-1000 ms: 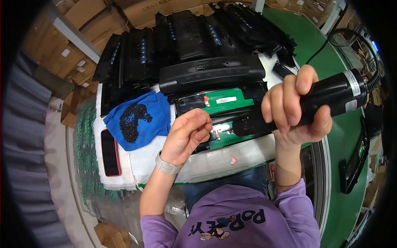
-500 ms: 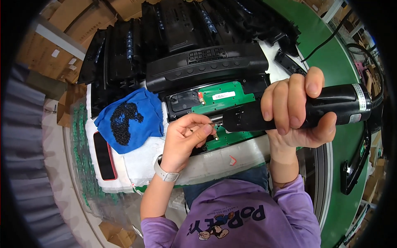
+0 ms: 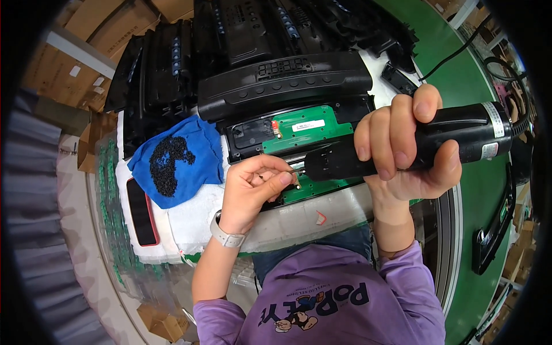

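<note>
My right hand (image 3: 405, 146) is wrapped round a black corded electric screwdriver (image 3: 339, 162), held level with its bit pointing left. At the bit's tip, my left hand (image 3: 253, 187) closes thumb and forefinger in a pinch. What sits between those fingertips is too small to make out; a dark speck shows near the curled fingers. Beneath both hands lie green circuit boards (image 3: 313, 123) in black plastic housings, one with a white label and a small red part. To the left, a blue cloth (image 3: 202, 155) carries a heap of tiny black screws (image 3: 164, 175).
A long black panel with buttons (image 3: 287, 83) lies just beyond the boards, and several black housings (image 3: 236, 34) are piled behind it. A red-edged phone (image 3: 142, 213) rests at the left on the white table cover (image 3: 184, 227). A green bench (image 3: 480, 190) runs along the right.
The whole scene has shifted slightly left and up in view. Both hands keep the same hold, with the screwdriver's tip still at the left fingertips.
</note>
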Available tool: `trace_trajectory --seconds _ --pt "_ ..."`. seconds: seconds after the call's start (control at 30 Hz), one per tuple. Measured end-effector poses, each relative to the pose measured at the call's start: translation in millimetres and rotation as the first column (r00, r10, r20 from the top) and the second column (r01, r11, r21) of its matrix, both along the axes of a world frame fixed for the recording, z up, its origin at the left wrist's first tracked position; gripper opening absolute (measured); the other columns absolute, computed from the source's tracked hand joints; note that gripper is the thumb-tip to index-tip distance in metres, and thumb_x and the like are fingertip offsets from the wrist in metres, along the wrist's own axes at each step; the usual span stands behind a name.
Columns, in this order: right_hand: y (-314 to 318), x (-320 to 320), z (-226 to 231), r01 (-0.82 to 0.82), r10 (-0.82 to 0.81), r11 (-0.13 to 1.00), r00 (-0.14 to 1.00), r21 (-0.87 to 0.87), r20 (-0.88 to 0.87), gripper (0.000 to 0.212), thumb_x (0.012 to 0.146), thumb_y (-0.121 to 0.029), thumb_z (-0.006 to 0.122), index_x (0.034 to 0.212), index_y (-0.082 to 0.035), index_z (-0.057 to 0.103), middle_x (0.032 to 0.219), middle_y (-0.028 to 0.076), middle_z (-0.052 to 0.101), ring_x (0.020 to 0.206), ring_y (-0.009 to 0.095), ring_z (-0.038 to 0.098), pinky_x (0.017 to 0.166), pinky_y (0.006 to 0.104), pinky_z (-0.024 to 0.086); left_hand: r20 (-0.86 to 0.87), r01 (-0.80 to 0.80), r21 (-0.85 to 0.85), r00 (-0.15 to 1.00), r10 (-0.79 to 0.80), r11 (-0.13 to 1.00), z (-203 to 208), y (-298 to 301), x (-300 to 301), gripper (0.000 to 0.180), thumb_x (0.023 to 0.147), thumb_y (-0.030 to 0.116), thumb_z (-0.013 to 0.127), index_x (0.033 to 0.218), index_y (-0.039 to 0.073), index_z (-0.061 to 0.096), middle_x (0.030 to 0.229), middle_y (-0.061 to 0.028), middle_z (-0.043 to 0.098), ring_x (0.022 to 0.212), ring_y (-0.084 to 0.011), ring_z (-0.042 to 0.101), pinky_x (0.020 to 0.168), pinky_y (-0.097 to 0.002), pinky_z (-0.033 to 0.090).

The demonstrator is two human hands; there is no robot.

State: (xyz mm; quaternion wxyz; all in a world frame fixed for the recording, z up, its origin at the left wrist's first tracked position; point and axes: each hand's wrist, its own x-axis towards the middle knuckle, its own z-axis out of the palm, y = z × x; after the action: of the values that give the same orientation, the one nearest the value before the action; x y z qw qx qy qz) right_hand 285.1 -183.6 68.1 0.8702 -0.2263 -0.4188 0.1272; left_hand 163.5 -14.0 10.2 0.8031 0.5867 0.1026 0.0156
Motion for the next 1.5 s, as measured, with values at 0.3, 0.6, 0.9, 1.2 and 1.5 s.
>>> trace_trajectory --seconds 0.3,0.6,0.9,1.2,1.5 --pt "-9.2 11.5 7.9 -0.012 0.009 0.974 1.0 -0.224 -0.014 0.038 0.084 -0.031 0.058 0.103 -0.001 0.044 0.061 0.001 0.045 0.044 0.01 0.042 0.051 0.0268 0.041 -0.11 0.054 0.138 0.993 -0.039 0.989 1.0 -6.3 -1.2 0.011 0.084 0.004 0.062 0.093 -0.001 0.063 0.075 -0.0027 0.066 0.053 0.0001 0.046 0.045 -0.0143 0.033" --pt "14.5 -3.2 3.8 0.257 -0.229 0.827 0.966 -0.5 0.117 0.033 0.075 -0.019 0.063 0.092 0.001 0.043 0.054 0.002 0.042 0.04 0.008 0.038 0.037 0.0215 0.031 -0.032 0.007 0.185 0.999 -0.002 0.983 -0.8 -5.0 -1.5 0.007 0.083 0.006 0.065 0.087 0.0 0.064 0.069 0.0006 0.064 0.05 0.0023 0.043 0.044 -0.0132 0.031" --pt "28.7 -7.5 3.6 0.368 -0.263 0.752 0.928 -0.547 0.263 0.019 0.065 -0.005 0.07 0.075 -0.002 0.055 0.063 0.001 0.053 0.051 0.006 0.047 0.047 0.0189 0.036 -0.029 -0.02 0.125 0.999 0.024 0.992 -2.0 -6.5 -2.5 0.008 0.082 0.004 0.064 0.089 0.0 0.064 0.07 -0.0004 0.064 0.052 0.0008 0.045 0.046 -0.0134 0.034" --pt "25.4 -14.2 1.6 0.579 -0.375 0.679 0.802 -0.451 0.464 0.014 0.061 -0.003 0.068 0.066 -0.004 0.055 0.065 0.001 0.054 0.056 0.006 0.05 0.049 0.0183 0.038 0.015 -0.036 -0.04 0.999 0.037 0.999 -1.3 -8.5 -3.3 0.014 0.084 0.001 0.06 0.098 -0.002 0.06 0.077 -0.0056 0.065 0.051 -0.0017 0.045 0.047 -0.0146 0.035" --pt "4.4 9.5 0.5 -0.032 0.034 0.999 0.999 0.043 -0.034 0.036 0.087 -0.033 0.051 0.103 -0.001 0.046 0.059 0.002 0.047 0.043 0.011 0.043 0.048 0.0299 0.041 0.023 -0.098 0.05 0.995 0.097 0.994 3.2 -7.9 -4.7 0.016 0.085 0.002 0.06 0.1 -0.003 0.061 0.082 -0.0113 0.067 0.049 -0.0001 0.045 0.042 -0.0135 0.032"
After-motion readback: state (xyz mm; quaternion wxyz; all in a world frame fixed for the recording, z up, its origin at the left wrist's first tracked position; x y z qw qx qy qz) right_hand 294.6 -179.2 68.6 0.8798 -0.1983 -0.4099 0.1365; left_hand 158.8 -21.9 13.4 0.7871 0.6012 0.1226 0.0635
